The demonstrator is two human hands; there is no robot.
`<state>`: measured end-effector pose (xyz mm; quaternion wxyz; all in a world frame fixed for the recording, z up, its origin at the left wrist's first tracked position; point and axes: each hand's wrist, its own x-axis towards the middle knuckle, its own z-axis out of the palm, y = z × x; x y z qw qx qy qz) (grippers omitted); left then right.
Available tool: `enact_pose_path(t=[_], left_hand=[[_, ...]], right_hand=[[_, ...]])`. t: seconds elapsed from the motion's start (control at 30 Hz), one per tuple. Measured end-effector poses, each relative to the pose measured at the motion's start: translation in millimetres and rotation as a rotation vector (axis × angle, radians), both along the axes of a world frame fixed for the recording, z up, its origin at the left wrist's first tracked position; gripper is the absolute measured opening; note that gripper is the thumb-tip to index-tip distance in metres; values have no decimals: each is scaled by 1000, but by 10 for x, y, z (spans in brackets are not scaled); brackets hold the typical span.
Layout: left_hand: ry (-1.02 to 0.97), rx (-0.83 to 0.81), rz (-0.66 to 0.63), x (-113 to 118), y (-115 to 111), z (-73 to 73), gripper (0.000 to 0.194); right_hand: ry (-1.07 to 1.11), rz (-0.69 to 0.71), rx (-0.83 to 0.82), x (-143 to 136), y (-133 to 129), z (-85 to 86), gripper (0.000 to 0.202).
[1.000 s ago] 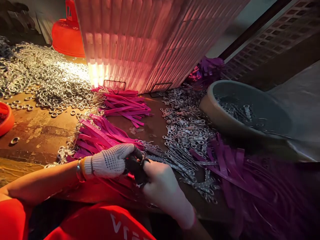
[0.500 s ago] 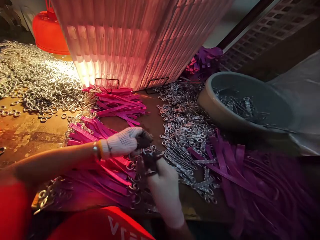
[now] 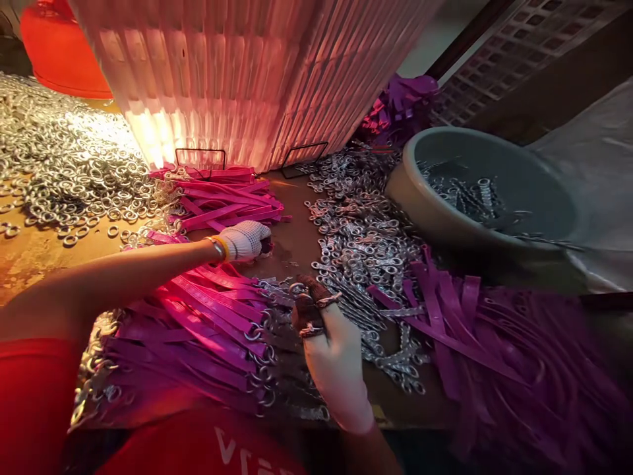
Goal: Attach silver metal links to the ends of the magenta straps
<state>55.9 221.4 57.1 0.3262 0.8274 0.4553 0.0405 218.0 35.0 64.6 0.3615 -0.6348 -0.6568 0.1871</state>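
My left hand (image 3: 247, 240), in a white dotted glove, is closed just right of the magenta straps (image 3: 212, 297); what it holds, if anything, is hidden. My right hand (image 3: 331, 343), in a white glove with dark fingertips, pinches a metal ring (image 3: 297, 288) between thumb and forefinger. Bands are wrapped round its thumb and finger. Magenta straps with rings at their ends lie in a stack left of my right hand. Metal links (image 3: 366, 251) are heaped beyond and right of it.
Loose rings (image 3: 84, 158) are piled at the left under a red lamp shade (image 3: 62, 53). Ribbed pale panels (image 3: 212, 79) stand at the back. A grey-green basin (image 3: 445, 218) holds metal parts at the right. Long purple straps (image 3: 459, 330) lie in front of it.
My hands have moved apart: the left went up and left, while the right shifted slightly right. A ring now shows at my right fingertips. The camera view has shifted slightly.
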Motion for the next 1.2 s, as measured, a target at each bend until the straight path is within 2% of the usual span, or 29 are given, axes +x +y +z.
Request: enact_pose_path(t=[0.07,0.17,0.2,0.27,0.37,0.53,0.6,0.67,0.8,0.9,0.97,1.13,1.2], left_hand=[[-126,-124,41,-167,-211,167,19],[-479,-499,186,-411,-601,373,13],[-570,-603,227,-472,-735,417,11],[-644,-685,274,-555,-980,461,20],[-616,-606,287,-612,-1247,427,28],[-377,-102,80,-692,-1446,211,19],[-330,-6,34,-731,-1479,128,14],[-407,-75,48,-760,-1500,79,15],[-652,-300,182,-766,-1556,57,17],[-669,-264,221,-742,-1614,42,14],[-647,-211,226,-728,-1644,33,17],[-570,-183,113,-704,-1664,71,19],[-494,-135,26,-718,-1634,124,19]], right_hand=[[-26,60,47,-39,74,52,42],[-158,122,57,-159,167,99,40],[-234,126,51,-208,186,106,36],[-395,129,55,-304,200,111,23],[-548,184,93,-417,164,103,15],[-700,266,131,-509,45,24,16],[-717,266,114,-520,16,4,15],[-680,257,76,-515,3,28,19],[-627,316,-70,-497,-13,187,27],[-750,299,-209,-529,-42,288,29],[-822,276,-228,-571,-76,307,26],[-924,345,-135,-639,-161,243,12],[-923,377,-79,-618,-176,201,10]])
